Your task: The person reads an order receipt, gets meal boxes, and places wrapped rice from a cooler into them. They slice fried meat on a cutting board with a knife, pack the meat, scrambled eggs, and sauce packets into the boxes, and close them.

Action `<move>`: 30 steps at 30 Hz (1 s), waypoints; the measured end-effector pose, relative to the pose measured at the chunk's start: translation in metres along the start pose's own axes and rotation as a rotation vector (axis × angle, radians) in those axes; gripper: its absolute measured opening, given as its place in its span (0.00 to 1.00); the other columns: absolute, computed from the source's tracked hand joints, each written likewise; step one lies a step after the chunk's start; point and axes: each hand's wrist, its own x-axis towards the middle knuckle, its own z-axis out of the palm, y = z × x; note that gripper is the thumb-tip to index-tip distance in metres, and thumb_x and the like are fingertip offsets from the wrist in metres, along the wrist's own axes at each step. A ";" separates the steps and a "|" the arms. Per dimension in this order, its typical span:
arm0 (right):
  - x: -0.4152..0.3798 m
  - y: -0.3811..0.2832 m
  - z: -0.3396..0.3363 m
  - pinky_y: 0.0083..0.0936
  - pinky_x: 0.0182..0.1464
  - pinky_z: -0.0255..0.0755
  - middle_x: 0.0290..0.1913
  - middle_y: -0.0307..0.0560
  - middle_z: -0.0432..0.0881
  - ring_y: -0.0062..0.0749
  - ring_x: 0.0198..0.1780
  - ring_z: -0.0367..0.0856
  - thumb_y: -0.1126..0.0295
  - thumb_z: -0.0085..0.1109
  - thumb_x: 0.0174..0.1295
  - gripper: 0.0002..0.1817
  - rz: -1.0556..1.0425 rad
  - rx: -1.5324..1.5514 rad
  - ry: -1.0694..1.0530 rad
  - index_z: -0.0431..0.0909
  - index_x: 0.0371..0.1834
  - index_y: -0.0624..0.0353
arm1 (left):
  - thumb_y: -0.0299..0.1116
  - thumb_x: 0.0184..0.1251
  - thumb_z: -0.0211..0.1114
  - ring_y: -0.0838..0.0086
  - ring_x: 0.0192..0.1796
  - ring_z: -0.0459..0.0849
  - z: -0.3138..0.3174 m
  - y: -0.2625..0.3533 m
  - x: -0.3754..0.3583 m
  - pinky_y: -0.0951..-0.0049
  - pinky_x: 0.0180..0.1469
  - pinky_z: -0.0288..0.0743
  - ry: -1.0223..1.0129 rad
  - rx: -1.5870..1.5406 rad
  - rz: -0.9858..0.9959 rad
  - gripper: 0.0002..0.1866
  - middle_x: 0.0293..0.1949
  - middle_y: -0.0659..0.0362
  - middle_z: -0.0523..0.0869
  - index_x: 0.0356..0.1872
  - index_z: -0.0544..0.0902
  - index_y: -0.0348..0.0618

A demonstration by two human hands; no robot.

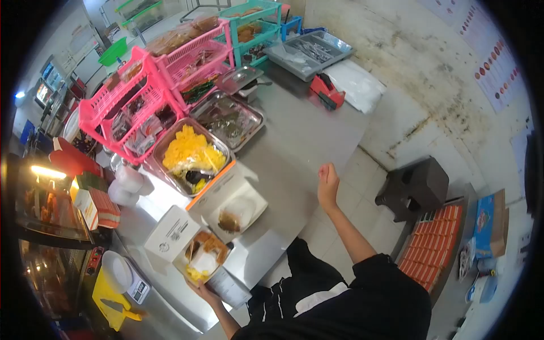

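Observation:
My left hand (203, 292) grips the near edge of an open takeaway box (182, 265) at the lower middle. Inside are browned meat pieces (212, 245), yellow chunks (196, 275) and something white. The box's printed lid (169, 233) stands folded back. A white sheet with print (229, 290) is beside the box, near my left hand. My right hand (328, 177) is raised past the table's right edge, fingers curled closed; their inside is hidden. A second open box (249, 205), holding a clear-wrapped brown item, sits just behind the first.
A steel pan of yellow chunks (190, 150) and a steel tray (254, 126) stand behind the boxes. Pink baskets (130, 107) line the back. A knife (116, 306) lies on a yellow board beside a scale (139, 289). A dark stool (416, 187) stands to the right.

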 end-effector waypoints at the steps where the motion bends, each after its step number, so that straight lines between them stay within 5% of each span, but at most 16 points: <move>1: 0.006 0.008 0.001 0.24 0.23 0.57 0.16 0.44 0.64 0.26 0.18 0.60 0.67 0.43 0.64 0.11 -0.002 0.007 -0.008 0.72 0.29 0.63 | 0.45 0.62 0.52 0.61 0.66 0.57 0.004 -0.001 -0.003 0.61 0.67 0.49 0.010 0.001 0.004 0.35 0.64 0.48 0.58 0.65 0.53 0.36; 3: 0.009 0.025 0.006 0.29 0.24 0.61 0.15 0.48 0.66 0.33 0.18 0.66 0.66 0.44 0.63 0.11 0.008 -0.055 -0.161 0.71 0.28 0.59 | 0.47 0.64 0.46 0.60 0.65 0.59 0.015 0.000 -0.003 0.61 0.66 0.52 0.017 -0.320 0.019 0.33 0.64 0.48 0.59 0.65 0.53 0.36; 7: 0.002 0.054 0.025 0.29 0.23 0.60 0.15 0.45 0.68 0.33 0.17 0.67 0.64 0.43 0.64 0.11 0.056 -0.187 -0.344 0.69 0.27 0.57 | 0.52 0.65 0.39 0.59 0.65 0.60 0.017 -0.003 -0.002 0.60 0.66 0.53 0.060 -0.211 0.070 0.33 0.63 0.49 0.60 0.64 0.55 0.38; 9: -0.002 0.062 0.032 0.34 0.24 0.63 0.16 0.50 0.70 0.45 0.20 0.71 0.65 0.41 0.64 0.11 -0.112 -0.219 -0.411 0.70 0.27 0.57 | 0.52 0.66 0.39 0.59 0.65 0.59 0.019 0.000 -0.004 0.59 0.66 0.52 0.066 -0.219 0.041 0.33 0.64 0.49 0.59 0.65 0.55 0.38; 12: -0.003 0.074 0.043 0.42 0.25 0.65 0.18 0.54 0.72 0.50 0.23 0.74 0.66 0.42 0.62 0.07 -0.066 -0.225 -0.535 0.70 0.31 0.54 | 0.54 0.66 0.38 0.58 0.66 0.58 0.007 -0.010 0.000 0.59 0.66 0.52 0.032 -0.268 -0.033 0.34 0.65 0.48 0.58 0.65 0.54 0.38; 19: 0.045 0.070 0.085 0.39 0.21 0.59 0.13 0.56 0.67 0.50 0.16 0.68 0.61 0.49 0.61 0.18 -0.054 -0.151 -0.377 0.69 0.17 0.60 | 0.52 0.66 0.43 0.60 0.65 0.60 0.016 0.003 -0.007 0.61 0.65 0.54 0.125 -0.090 -0.026 0.33 0.63 0.48 0.61 0.64 0.56 0.36; 21: 0.092 0.052 0.091 0.38 0.20 0.58 0.13 0.56 0.66 0.50 0.15 0.67 0.60 0.50 0.61 0.20 -0.104 -0.172 -0.320 0.69 0.14 0.61 | 0.51 0.66 0.45 0.61 0.63 0.62 0.021 -0.004 -0.009 0.63 0.64 0.55 0.261 -0.077 -0.109 0.33 0.62 0.49 0.63 0.63 0.57 0.35; 24: 0.182 0.040 0.103 0.37 0.22 0.59 0.15 0.58 0.67 0.50 0.17 0.68 0.60 0.48 0.62 0.21 -0.280 -0.168 -0.185 0.68 0.14 0.63 | 0.54 0.65 0.42 0.60 0.62 0.63 0.025 -0.020 -0.007 0.62 0.63 0.56 0.175 -0.096 -0.066 0.35 0.61 0.48 0.63 0.63 0.58 0.34; 30: 0.448 0.050 0.179 0.40 0.32 0.65 0.24 0.58 0.75 0.51 0.30 0.75 0.66 0.44 0.61 0.13 -0.433 -0.022 0.001 0.74 0.27 0.62 | 0.53 0.67 0.38 0.63 0.63 0.63 0.092 -0.038 0.001 0.64 0.64 0.56 0.169 -0.223 -0.049 0.32 0.61 0.51 0.64 0.63 0.59 0.37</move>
